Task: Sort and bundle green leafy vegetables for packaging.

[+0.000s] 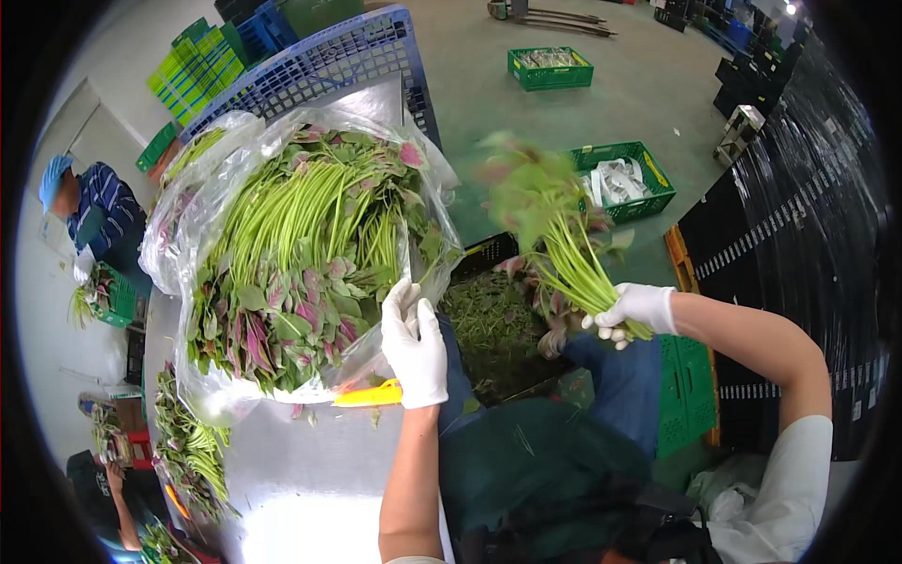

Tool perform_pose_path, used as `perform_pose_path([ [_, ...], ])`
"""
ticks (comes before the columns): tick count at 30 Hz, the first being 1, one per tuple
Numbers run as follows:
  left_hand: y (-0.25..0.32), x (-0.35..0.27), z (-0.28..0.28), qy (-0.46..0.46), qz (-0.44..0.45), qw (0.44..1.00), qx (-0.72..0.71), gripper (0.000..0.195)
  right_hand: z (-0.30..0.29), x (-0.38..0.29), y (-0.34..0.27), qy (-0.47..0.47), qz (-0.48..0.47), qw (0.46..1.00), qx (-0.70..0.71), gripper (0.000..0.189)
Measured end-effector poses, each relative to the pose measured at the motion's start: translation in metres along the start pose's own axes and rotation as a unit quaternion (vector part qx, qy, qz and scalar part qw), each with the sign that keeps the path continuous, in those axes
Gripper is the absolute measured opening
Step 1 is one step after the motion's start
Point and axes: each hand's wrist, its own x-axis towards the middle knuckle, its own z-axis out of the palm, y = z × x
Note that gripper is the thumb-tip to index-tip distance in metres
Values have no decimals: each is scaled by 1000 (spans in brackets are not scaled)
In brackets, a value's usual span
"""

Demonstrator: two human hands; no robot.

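Observation:
My right hand point(631, 314), in a white glove, is closed around the stems of a bunch of red-and-green amaranth point(578, 271). The bunch is held out to the right of the table, leaves pointing away and blurred. My white-gloved left hand point(416, 345) is at the right edge of an open clear plastic bag point(190, 317). Its thumb and fingers are bent close together near a thin stem; whether they grip it cannot be made out. Inside the bag lies a big heap of amaranth point(296, 211), stems in the middle and leaves around. A yellow-handled knife point(366, 395) lies beside my left wrist.
Below the right-hand bunch, a dark crate point(493, 331) holds leaf scraps. Green crates point(624, 208) stand on the floor. More amaranth point(187, 444) lies on the metal table point(303, 451). Two other people work at left; wrapped black crates point(782, 247) are stacked at right.

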Motion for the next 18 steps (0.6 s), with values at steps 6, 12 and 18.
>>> perform_pose_path([
  [6,47,-12,-2,-278,225,917,175,71,13,17,11,-95,37,983,155,32],
  [12,69,-13,39,-452,348,779,260,111,60,-31,-9,-205,45,977,24,31],
  [18,53,-7,48,-442,397,794,128,37,76,-55,-26,-268,54,962,-9,33],
])
